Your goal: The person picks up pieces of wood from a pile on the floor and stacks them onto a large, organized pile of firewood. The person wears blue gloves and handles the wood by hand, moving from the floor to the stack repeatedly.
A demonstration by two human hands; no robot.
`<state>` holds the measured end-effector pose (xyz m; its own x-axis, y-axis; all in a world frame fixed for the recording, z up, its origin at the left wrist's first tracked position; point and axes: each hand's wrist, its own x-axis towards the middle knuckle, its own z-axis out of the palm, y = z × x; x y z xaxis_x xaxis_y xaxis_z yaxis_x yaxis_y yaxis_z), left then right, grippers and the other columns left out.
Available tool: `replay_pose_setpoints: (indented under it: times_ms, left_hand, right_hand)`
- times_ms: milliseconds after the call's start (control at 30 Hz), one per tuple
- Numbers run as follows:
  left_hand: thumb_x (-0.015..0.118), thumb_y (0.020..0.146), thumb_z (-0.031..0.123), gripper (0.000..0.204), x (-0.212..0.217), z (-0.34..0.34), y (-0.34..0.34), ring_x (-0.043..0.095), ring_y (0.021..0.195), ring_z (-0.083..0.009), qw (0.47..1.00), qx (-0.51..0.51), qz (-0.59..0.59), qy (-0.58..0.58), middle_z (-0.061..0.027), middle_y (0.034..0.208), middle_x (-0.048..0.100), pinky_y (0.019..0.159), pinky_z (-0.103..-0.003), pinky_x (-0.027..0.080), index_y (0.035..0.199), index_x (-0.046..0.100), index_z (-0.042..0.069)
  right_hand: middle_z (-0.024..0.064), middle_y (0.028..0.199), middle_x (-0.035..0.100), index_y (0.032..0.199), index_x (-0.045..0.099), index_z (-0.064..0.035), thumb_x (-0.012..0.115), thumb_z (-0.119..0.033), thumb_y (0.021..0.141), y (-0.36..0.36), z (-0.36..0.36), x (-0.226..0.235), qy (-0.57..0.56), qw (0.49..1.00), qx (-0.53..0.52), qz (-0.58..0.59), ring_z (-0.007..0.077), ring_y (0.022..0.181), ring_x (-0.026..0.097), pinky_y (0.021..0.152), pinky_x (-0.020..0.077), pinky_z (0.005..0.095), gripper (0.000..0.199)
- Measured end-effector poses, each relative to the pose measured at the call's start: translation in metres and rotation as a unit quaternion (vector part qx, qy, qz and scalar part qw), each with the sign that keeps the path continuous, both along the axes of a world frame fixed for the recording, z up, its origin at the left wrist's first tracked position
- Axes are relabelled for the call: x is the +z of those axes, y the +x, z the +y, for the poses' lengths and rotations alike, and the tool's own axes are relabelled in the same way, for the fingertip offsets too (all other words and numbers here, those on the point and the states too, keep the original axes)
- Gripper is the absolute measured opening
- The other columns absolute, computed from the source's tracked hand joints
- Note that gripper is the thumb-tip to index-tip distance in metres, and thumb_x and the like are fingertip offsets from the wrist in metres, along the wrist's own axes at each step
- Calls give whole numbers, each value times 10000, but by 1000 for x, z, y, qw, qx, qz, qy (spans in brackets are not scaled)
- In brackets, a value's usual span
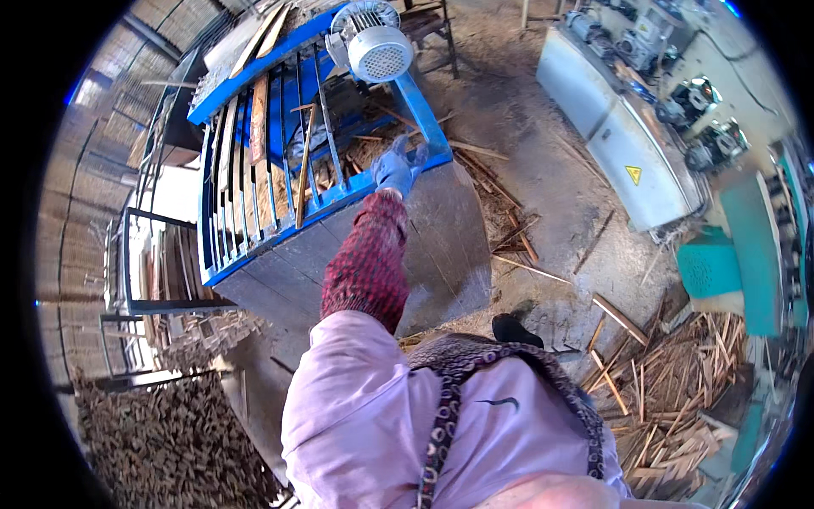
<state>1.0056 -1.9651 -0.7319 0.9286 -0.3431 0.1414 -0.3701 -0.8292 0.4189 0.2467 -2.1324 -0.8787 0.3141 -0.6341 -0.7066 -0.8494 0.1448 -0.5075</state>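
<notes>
At frame centre, the left hand (pixel 398 168) in a blue glove rests on the rim of the blue metal slatted machine frame (pixel 326 199). A grey electric motor (pixel 373 42) sits at the top, and splintered wood offcuts (pixel 678 399) litter the floor at lower right.

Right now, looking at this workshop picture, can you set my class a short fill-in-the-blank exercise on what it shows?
1. The gloved hand rests on the edge of a machine frame painted ____.
2. The glove on that hand is ____.
3. The motor on top of the machine is ____.
4. The floor at the lower right is littered with scraps of ____.

Missing words: blue; blue; white; wood
</notes>
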Motion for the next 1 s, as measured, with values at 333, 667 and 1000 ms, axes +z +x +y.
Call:
replay_pose_setpoints:
  times_ms: [333,667,1000]
  left_hand:
    - [514,846,771,694,15,-82,38,701,981,-353,980,96,106,136,-150,984,753,897,-478,466,1099,753,170]
    - [512,891,663,553,-19,-68,30,705,853,-351,986,139,9,91,-134,861,738,817,-488,481,1088,727,194]
    - [488,911,623,525,-7,-56,17,693,847,-364,989,130,18,70,-146,844,717,799,-505,467,982,689,144]
  right_hand:
    - [96,1454,546,1467,500,-165,526,-456,1005,333,-427,46,125,977,-93,-148,298,1304,532,1112,360,468,547]
    - [113,1258,661,1397,560,-47,729,-268,911,608,-299,14,230,892,377,-100,200,1024,670,842,529,337,560]
    - [156,1329,602,1442,432,-2,814,-16,807,686,-111,-41,214,825,409,-326,259,1163,615,1054,473,386,741]
